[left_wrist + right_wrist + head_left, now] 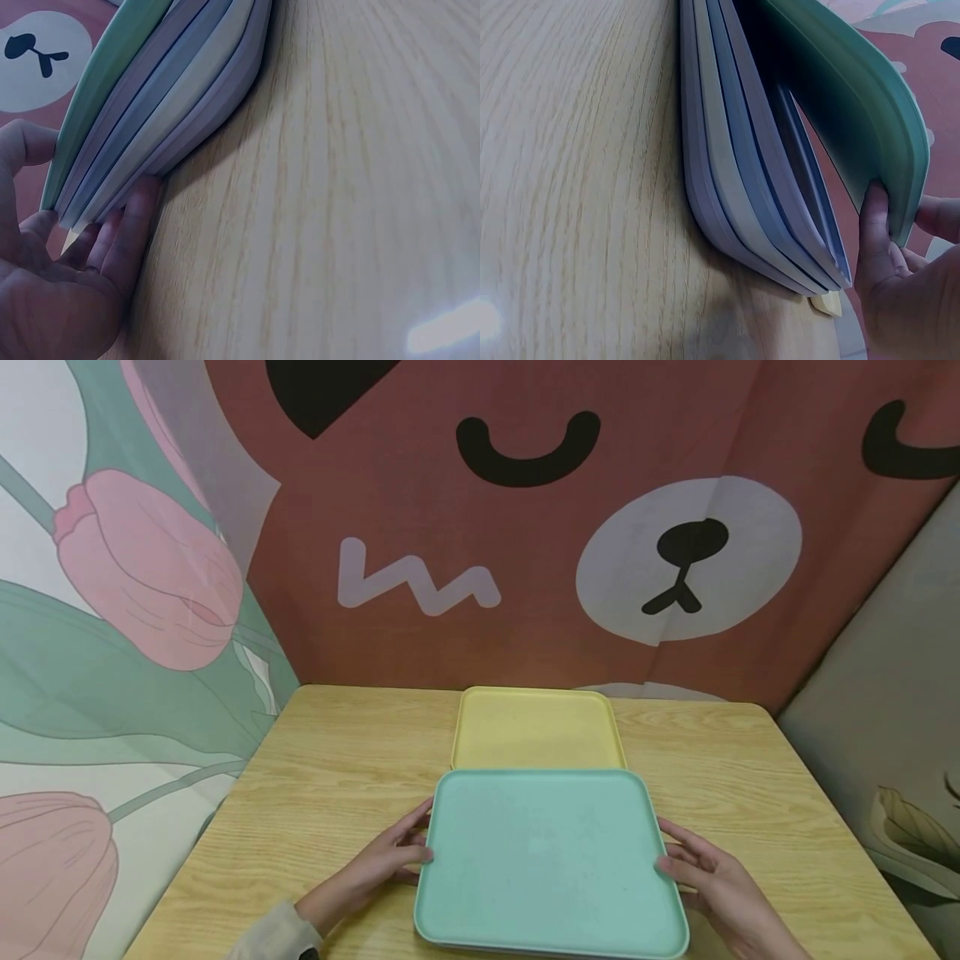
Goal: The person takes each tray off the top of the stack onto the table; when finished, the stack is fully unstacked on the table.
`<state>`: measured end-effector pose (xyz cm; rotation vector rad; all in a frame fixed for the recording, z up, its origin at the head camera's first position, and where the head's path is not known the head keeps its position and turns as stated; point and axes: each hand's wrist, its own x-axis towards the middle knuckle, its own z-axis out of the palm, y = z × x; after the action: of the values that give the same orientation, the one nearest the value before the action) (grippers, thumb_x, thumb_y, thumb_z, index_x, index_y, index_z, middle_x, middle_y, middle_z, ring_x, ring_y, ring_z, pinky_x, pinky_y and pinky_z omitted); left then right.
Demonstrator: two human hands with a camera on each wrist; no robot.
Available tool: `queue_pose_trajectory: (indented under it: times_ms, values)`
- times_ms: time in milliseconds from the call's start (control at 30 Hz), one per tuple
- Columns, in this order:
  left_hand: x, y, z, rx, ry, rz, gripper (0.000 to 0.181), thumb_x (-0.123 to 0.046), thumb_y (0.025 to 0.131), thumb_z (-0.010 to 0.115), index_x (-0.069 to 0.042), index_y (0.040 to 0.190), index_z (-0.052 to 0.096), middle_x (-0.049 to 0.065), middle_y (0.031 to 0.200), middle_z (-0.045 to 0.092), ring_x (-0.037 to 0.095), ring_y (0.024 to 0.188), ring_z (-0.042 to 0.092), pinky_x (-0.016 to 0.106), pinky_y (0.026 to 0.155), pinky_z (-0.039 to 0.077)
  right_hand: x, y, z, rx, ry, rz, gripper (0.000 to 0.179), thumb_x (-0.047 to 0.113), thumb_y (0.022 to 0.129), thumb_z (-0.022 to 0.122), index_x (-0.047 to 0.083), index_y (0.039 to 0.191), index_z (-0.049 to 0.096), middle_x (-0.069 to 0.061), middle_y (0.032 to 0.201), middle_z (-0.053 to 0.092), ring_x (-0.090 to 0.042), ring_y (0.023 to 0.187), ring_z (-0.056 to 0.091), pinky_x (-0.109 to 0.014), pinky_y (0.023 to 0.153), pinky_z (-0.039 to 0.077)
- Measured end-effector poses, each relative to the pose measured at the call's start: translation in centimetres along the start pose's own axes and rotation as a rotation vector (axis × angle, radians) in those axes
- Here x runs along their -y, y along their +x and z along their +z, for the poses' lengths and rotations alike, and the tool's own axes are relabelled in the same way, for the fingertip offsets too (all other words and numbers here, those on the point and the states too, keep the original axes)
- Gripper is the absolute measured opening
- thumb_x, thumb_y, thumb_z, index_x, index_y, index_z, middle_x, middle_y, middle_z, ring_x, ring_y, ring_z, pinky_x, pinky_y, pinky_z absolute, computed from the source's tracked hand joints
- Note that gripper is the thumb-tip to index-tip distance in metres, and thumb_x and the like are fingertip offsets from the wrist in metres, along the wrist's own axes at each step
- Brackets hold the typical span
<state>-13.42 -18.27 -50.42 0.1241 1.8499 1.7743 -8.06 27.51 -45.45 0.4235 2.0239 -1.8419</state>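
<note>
A mint-green rectangular tray lies over a stack of trays at the near side of the table. Its right side is raised from the stack in the right wrist view, where my right hand pinches its edge between thumb and fingers. At the opposite edge, my left hand holds the green tray with the thumb at its rim. Other left fingers touch the sides of the lower trays. Below the green one are a blue-grey tray, a cream tray and several lavender ones.
Behind the stack, a yellow tray lies on the wooden table, its near edge hidden by the green tray. A cloth with a bear print hangs along the table's far edge, and a flower-printed cloth hangs at left.
</note>
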Motion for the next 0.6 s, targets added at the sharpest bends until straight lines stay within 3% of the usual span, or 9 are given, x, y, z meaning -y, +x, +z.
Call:
queue_pose_trajectory:
  times_ms: [600]
  values:
    - [0.06, -0.12, 0.03, 0.015, -0.011, 0.01, 0.082, -0.019, 0.095, 0.066, -0.027, 0.163, 0.021, 0.017, 0.156, 0.032, 0.028, 0.117, 0.05, 0.05, 0.089, 0.058, 0.23, -0.15, -0.18, -0.038, 0.016, -0.011, 0.076, 0.022, 0.097, 0.068, 0.008, 0.16, 0.027, -0.004, 0.118, 0.066, -0.016, 0.105, 0.065, -0.043, 0.09, 0.057]
